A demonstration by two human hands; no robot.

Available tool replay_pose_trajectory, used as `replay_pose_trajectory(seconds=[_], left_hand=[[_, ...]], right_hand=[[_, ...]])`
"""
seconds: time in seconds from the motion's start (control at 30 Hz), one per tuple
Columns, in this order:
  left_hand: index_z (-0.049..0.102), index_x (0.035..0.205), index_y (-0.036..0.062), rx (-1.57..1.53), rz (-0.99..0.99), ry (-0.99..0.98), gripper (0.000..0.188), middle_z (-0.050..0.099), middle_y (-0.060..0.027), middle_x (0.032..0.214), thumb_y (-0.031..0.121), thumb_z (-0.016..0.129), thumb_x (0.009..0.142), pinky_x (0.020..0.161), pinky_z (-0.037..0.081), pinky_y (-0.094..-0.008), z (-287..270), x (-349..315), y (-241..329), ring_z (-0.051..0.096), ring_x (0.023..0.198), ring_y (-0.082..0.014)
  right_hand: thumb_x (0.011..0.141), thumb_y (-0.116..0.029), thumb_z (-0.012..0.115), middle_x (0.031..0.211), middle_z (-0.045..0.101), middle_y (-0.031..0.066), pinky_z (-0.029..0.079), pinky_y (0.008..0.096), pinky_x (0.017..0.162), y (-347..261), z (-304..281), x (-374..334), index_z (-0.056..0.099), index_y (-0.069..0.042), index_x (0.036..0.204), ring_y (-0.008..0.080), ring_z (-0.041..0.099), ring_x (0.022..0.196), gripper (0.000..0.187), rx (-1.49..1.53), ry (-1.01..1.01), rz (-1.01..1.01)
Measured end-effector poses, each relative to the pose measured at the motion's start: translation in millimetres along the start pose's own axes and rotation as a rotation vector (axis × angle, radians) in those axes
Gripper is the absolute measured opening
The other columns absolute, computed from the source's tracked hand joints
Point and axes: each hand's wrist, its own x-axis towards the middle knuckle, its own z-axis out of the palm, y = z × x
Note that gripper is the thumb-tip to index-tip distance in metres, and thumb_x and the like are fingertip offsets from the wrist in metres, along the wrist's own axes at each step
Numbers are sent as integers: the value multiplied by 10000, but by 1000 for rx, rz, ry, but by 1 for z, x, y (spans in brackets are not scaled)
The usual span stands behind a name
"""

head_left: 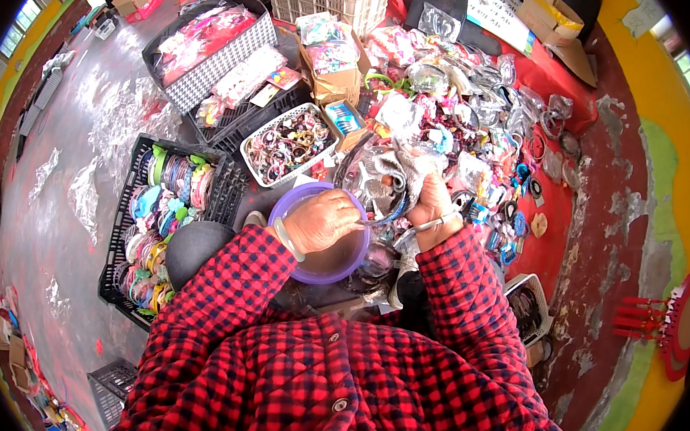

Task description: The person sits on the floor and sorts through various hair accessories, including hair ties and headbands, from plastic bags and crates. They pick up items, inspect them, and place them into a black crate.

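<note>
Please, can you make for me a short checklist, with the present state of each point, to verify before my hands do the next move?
1. Right hand has a hold on the grey fabric piece: ok.
2. Left hand is over the purple basin: ok.
3. Left hand's fingers have a firm grip on something: cannot tell, the hand hides it.
4. White basket stands upright beyond the basin: ok.
5. Red cloth on the right is free of clutter: not ok, a loose pile of accessories covers much of it.
</note>
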Motion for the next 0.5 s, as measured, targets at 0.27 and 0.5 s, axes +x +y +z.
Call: replay_pose_trajectory(seconds=[0.27, 0.5], left_hand=[[582, 767, 53, -119, -203, 71, 128, 581, -81, 738, 164, 646, 760, 646, 456, -347, 7, -6, 1, 564, 726, -269], [557, 711, 36, -83, -290, 147, 182, 543, -104, 652, 185, 637, 778, 596, 445, -368, 11, -4, 1, 542, 658, -296]], right_hand=[[830, -203, 602, 885, 627, 83, 543, 316, 636, 10, 0, 3, 582, -48, 976, 192, 621, 790, 214, 35, -15, -96], [840, -248, 593, 905, 616, 47, 517, 298, 654, 14, 0, 3, 556, -55, 1005, 171, 608, 770, 256, 56, -31, -60]])
